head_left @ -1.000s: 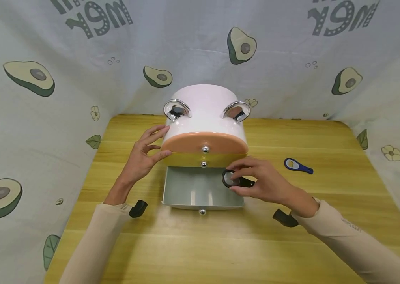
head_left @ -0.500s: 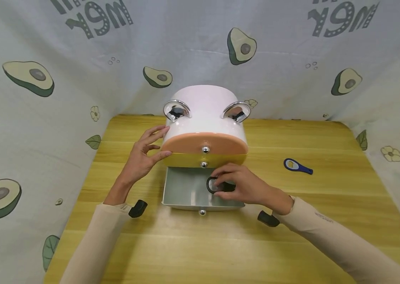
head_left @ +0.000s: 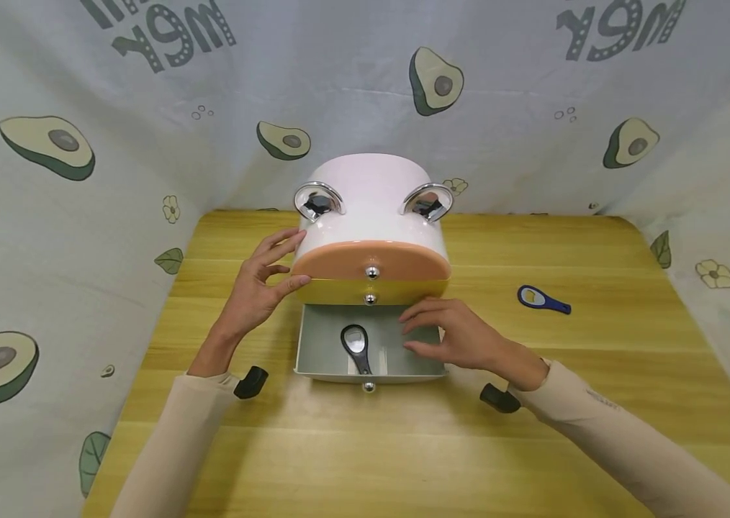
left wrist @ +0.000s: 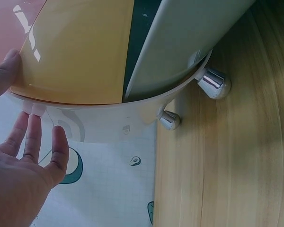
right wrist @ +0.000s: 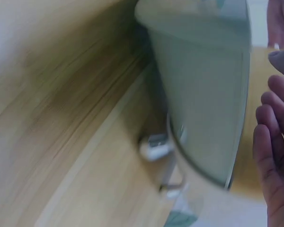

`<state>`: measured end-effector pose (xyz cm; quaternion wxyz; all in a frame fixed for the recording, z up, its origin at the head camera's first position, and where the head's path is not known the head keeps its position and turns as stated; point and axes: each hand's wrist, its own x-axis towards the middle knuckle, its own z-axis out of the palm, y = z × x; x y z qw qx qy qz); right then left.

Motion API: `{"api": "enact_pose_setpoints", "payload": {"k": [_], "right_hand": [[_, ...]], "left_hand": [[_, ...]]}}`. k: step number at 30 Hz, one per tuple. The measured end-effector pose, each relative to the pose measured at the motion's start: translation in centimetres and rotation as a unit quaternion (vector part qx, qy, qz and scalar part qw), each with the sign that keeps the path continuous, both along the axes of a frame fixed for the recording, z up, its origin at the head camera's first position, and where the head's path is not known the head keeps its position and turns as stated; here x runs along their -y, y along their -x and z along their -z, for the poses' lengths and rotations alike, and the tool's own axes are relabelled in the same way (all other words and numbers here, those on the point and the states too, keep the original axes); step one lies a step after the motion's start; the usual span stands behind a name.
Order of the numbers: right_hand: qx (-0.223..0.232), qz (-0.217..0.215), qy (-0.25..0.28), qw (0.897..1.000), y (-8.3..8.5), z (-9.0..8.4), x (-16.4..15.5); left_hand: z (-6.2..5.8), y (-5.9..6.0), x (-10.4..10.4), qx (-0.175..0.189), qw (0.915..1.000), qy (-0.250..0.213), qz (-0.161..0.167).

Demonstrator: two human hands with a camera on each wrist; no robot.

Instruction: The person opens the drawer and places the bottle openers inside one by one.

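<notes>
Right grip [head_left: 452,337] hovers, fingers straight, beside the black opener [head_left: 356,347] in the drawer [head_left: 320,345].

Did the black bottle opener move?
Yes. The black bottle opener went left and down into the open drawer, now lying below the yellow drawer's knob.

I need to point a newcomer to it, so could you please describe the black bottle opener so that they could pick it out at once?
Find the white rounded drawer box at the middle of the wooden table. Its bottom grey drawer is pulled open, and the black bottle opener lies inside, ring end toward the box. The only other opener, the blue bottle opener, lies out on the table to the right.
</notes>
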<state>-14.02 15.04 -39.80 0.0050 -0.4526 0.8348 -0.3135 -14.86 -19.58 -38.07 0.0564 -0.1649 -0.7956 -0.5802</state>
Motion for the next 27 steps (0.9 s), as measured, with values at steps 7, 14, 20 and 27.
{"api": "enact_pose_setpoints", "payload": {"k": [7,14,20,27], "right_hand": [[-0.028,0.064,0.045,0.997,0.4,0.5,-4.3],[-0.054,0.137,0.013,0.989,1.0,0.8,-8.6],[-0.026,0.189,0.022,0.981,2.5,1.6,-12.1],[0.047,0.262,0.014,0.964,3.7,2.6,-15.4]], "left_hand": [[0.0,0.0,-0.1,-0.007,1.0,-0.003,0.0],[0.0,0.0,0.0,-0.01,0.9999,-0.008,0.003],[0.0,-0.1,0.1,-0.007,1.0,-0.006,-0.001],[0.2,-0.1,0.0,-0.005,1.0,-0.005,-0.001]]}}
